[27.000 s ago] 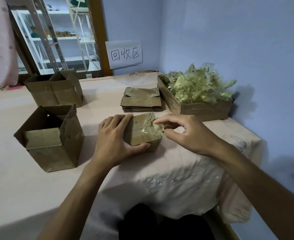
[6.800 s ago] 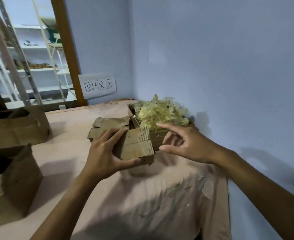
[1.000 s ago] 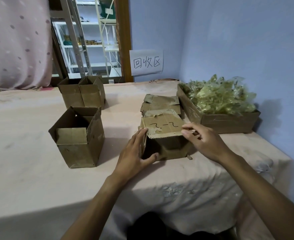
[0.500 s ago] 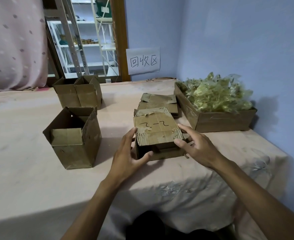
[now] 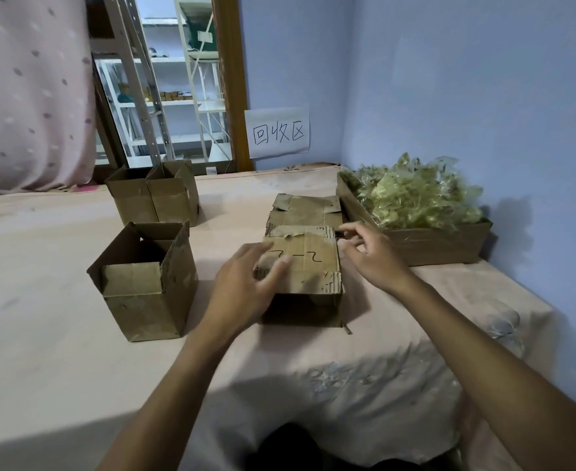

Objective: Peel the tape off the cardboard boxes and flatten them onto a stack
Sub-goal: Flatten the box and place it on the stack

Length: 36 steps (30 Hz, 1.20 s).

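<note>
We record the left hand (image 5: 242,290) resting on the marked box (image 5: 310,277), the right hand (image 5: 373,258) just beside its right edge, the flattened stack (image 5: 308,210) behind.

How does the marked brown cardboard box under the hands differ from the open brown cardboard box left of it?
The marked brown cardboard box has its top flaps folded shut; the open brown cardboard box has flaps standing up. The marked box sits low; the open box stands taller. The left hand rests on the marked box; nothing touches the open box. Both are worn brown cardboard.
</note>
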Each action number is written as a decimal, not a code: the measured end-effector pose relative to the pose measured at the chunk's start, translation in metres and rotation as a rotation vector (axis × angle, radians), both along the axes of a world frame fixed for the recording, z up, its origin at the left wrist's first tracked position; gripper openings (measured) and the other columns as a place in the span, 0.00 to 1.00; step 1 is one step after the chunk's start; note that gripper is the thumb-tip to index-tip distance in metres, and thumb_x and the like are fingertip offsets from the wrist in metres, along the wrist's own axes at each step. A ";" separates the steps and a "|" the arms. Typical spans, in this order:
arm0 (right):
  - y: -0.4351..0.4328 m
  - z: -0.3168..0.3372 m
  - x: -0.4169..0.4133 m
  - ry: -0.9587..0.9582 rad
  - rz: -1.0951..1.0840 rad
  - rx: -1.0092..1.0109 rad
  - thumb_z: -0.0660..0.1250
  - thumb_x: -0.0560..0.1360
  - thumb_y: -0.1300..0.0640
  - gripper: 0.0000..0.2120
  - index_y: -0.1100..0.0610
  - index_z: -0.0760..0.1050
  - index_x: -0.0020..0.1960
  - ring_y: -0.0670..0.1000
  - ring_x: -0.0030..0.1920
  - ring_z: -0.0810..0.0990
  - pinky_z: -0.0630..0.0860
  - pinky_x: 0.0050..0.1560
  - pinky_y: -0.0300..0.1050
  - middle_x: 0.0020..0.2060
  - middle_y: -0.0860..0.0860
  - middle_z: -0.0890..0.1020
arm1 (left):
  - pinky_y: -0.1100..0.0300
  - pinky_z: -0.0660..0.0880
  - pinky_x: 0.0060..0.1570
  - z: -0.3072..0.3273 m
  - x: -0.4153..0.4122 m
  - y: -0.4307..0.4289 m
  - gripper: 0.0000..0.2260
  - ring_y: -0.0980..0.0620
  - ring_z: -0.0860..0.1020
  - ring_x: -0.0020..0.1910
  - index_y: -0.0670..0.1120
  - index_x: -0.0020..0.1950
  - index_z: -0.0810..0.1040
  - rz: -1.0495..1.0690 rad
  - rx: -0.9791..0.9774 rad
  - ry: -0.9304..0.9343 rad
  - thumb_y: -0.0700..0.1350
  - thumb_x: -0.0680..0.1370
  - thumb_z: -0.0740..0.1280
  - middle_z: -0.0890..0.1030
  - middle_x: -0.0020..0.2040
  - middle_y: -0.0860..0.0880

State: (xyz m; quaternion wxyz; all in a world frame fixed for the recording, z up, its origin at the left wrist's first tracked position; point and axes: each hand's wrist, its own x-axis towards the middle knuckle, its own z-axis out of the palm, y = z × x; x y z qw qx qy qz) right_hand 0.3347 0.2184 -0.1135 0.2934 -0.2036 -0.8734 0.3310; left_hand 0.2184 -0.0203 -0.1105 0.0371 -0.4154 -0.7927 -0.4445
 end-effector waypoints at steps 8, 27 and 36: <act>0.014 0.006 -0.047 -0.224 0.111 -0.214 0.68 0.78 0.47 0.26 0.43 0.71 0.75 0.51 0.75 0.68 0.66 0.73 0.49 0.75 0.50 0.72 | 0.59 0.59 0.73 -0.038 0.069 0.028 0.28 0.53 0.66 0.73 0.52 0.76 0.74 -0.129 -0.125 0.379 0.64 0.80 0.60 0.71 0.75 0.54; 0.001 -0.016 0.022 0.017 0.032 -0.097 0.71 0.78 0.58 0.04 0.56 0.83 0.51 0.43 0.37 0.73 0.69 0.42 0.40 0.37 0.46 0.77 | 0.51 0.70 0.65 -0.034 0.025 0.020 0.18 0.46 0.75 0.64 0.50 0.66 0.82 -0.063 -0.146 0.481 0.47 0.75 0.72 0.79 0.65 0.48; -0.032 -0.023 0.038 0.022 0.074 0.058 0.70 0.76 0.63 0.15 0.53 0.76 0.62 0.49 0.42 0.78 0.76 0.50 0.50 0.41 0.46 0.78 | 0.48 0.73 0.62 -0.029 -0.015 0.013 0.19 0.43 0.78 0.60 0.51 0.67 0.82 -0.033 -0.196 0.607 0.40 0.76 0.72 0.81 0.62 0.48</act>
